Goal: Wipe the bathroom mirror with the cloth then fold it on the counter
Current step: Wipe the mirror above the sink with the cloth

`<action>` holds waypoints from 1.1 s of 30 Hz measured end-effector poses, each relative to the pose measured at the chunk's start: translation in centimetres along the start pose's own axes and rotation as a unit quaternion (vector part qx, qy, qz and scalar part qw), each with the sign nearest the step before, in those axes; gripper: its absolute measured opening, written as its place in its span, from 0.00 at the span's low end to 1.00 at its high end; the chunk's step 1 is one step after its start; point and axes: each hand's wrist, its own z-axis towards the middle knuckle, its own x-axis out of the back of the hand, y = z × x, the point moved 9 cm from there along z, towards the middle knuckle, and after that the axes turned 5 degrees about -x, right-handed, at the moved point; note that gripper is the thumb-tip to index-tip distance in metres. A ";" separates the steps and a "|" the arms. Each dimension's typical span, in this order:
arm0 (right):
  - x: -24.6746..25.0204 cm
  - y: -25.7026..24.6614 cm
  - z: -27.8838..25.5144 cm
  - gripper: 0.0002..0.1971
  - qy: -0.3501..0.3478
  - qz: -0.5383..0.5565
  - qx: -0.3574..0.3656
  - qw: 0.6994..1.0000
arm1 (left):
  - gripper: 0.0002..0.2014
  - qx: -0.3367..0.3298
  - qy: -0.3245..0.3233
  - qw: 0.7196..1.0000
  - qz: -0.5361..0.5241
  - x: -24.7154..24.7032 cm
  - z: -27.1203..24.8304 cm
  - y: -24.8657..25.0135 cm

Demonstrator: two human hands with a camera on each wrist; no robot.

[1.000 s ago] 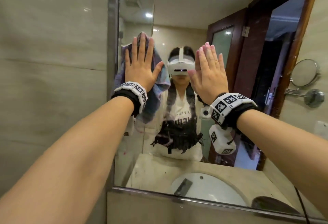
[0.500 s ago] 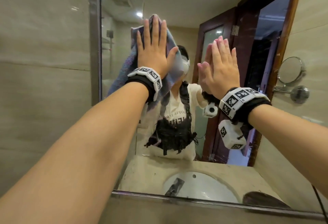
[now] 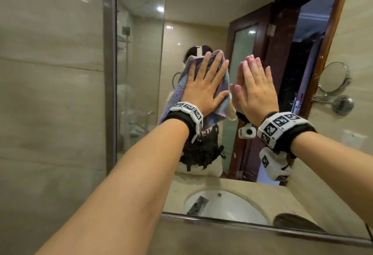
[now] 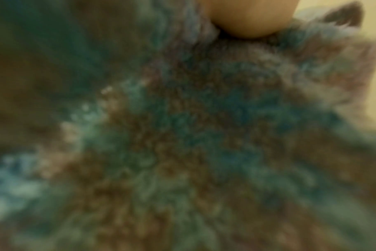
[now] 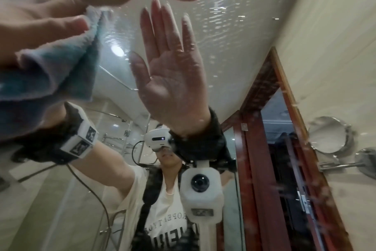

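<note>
My left hand (image 3: 205,81) lies flat with spread fingers on a blue-purple cloth (image 3: 180,93), pressing it against the bathroom mirror (image 3: 141,62) near the middle of the glass. Just to its right, my right hand (image 3: 256,87) rests open and flat on the bare glass, holding nothing. The left wrist view is filled by the blurred cloth (image 4: 182,135) with one fingertip (image 4: 247,18) on it. In the right wrist view the cloth (image 5: 60,68) bunches under the left hand (image 5: 32,25) at the upper left. Water drops (image 5: 225,22) dot the glass.
The mirror's metal lower edge (image 3: 242,223) runs above a beige ledge. A white sink (image 3: 222,204) and stone counter show in the reflection. A round shaving mirror (image 3: 333,78) on an arm is at the right. Beige tiled wall (image 3: 50,93) borders the mirror's left frame.
My left hand slid the cloth from the mirror's left edge up, then right and down, ending beside the right hand. The right hand has stayed flat on the glass.
</note>
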 end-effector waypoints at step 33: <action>-8.1 -15.6 -9.8 0.29 -0.040 0.056 0.153 0.986 | 0.37 0.248 0.031 0.968 -0.032 -6.8 -17.8 -11.7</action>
